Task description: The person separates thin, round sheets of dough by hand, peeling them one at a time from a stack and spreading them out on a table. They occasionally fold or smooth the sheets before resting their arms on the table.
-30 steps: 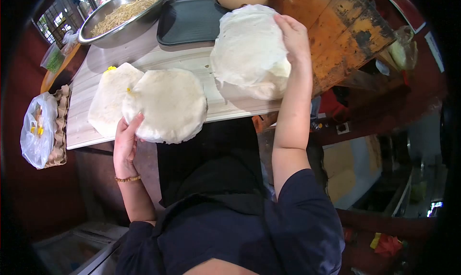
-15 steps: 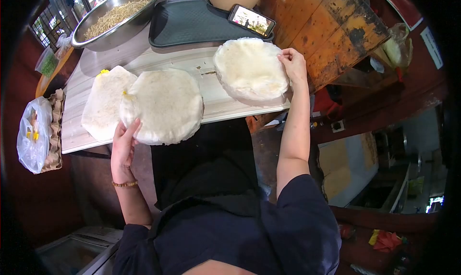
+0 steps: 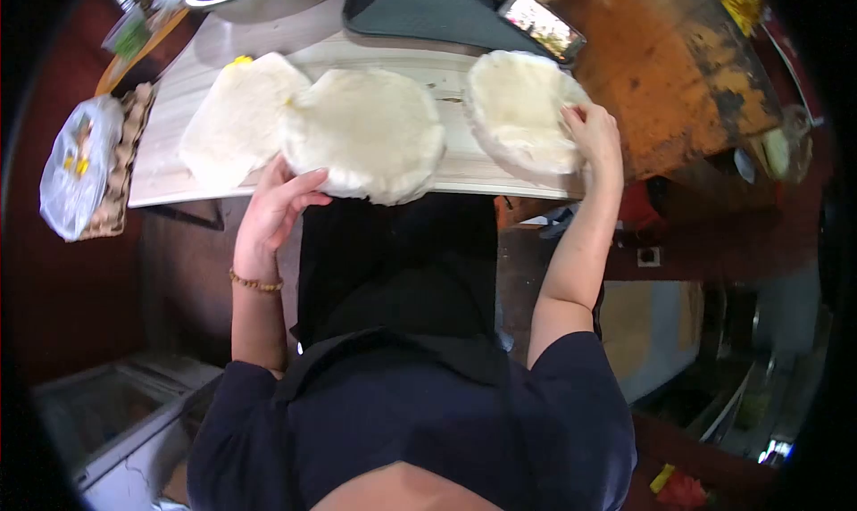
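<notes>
Three pale piles of thin, flat dough sheets lie along the near side of the table. At the right pile point(image 3: 516, 109), my right hand point(image 3: 596, 138) is closed in a pinch on the right edge of the top dough sheet, which looks partly turned back. My left hand point(image 3: 281, 206) touches the lower left edge of the middle round pile point(image 3: 366, 136), thumb and fingers apart. Partly under that pile's left side lies another dough pile point(image 3: 241, 123), with a small yellow piece point(image 3: 239, 61) at its top edge.
Behind the piles are a dark tray point(image 3: 428, 16), a phone point(image 3: 542, 24) with a lit screen and a metal bowl point(image 3: 268, 2). An egg carton point(image 3: 129, 158) and a plastic bag point(image 3: 80, 167) sit at the left. A worn wooden table point(image 3: 669, 74) adjoins on the right.
The view has shifted, so the table sits higher in the picture. The right pile's top sheet now looks creased and partly turned back under my right hand. My left thumb has spread from the fingers.
</notes>
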Tool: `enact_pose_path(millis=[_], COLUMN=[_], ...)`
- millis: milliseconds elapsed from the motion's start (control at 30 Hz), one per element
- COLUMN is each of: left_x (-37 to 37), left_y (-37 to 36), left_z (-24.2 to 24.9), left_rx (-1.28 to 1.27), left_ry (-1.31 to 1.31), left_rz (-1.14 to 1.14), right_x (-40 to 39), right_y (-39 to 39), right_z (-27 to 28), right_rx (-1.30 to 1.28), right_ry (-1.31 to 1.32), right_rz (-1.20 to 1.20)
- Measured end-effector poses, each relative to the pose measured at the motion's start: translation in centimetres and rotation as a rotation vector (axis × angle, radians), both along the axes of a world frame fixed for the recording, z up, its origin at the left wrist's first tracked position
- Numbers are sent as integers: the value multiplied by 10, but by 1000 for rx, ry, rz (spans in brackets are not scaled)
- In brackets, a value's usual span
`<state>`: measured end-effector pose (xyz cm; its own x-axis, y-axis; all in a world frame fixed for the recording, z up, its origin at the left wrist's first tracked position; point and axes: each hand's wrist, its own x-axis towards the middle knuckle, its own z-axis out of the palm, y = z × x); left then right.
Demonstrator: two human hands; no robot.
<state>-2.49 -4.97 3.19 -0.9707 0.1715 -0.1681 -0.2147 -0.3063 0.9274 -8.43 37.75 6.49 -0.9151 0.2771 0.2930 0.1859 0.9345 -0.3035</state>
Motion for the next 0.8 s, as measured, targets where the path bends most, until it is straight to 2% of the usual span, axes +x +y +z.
enact_pose_path(millis=[67, 133, 200, 233, 267, 300, 333, 433, 600, 633, 700, 800], left_x=[-1, 0, 1, 1, 1, 1, 1, 1, 2, 2, 1, 4], left_y=[-1, 2, 5, 7, 9, 11, 11, 13, 19, 21, 23, 24], left_z=[-3, -3, -1, 0, 1, 1, 0, -3, 2, 0, -5, 1], left_rx=[17, 23, 16, 13, 6, 0, -2, 20, 77, 77, 50, 40], left_ry=[42, 49, 61, 61, 90, 118, 116, 158, 83, 82, 237, 260], left_rz=[-92, -78, -100, -101, -111, -121, -121, -128, -58, -60, -42, -62], right_x=[9, 23, 42, 42, 54, 56, 58, 60, 59, 56, 55, 55], right_y=[-21, -60, -120, -133, -156, -166, -177, -187, -192, -195, -198, -203], right_z=[8, 15, 25, 16, 20, 15, 10, 9, 2, -3, -8, -9], right_rx=[28, -106, -422, -341, -460, -335, -317, -321, -432, -447, -463, -454], right_ry=[-44, 341, 220, 209, 79, 163, 202, 192, 75, 125, 174, 212], right_rz=[-2, 255, 513, 760, 836, 1001, 1059, 1066, 998, 991, 985, 987])
